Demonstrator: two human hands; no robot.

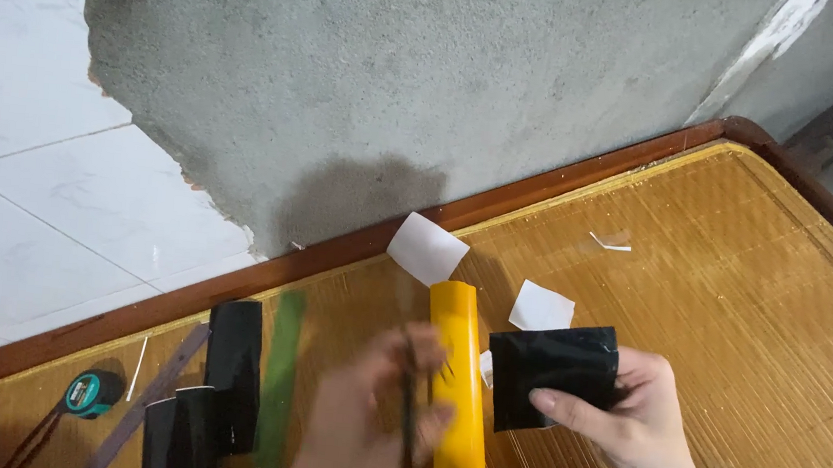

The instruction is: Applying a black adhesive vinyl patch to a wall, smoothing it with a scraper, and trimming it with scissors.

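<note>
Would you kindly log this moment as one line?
left hand: blurred, holding thin dark tool | right hand: holding black sheet | yellow roll: on mat between hands

The left hand (pixel 369 431) is motion-blurred, hiding what its grip holds; black rolls (pixel 188 430) are edge-cropped

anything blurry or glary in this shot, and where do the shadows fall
Head view: the left hand is smeared by motion blur, as is the thin dark tool it holds; the right hand and its glossy black plastic square are sharp, with faint sheen; a soft shadow darkens the grey concrete wall above the yellow cardboard tube.
</note>
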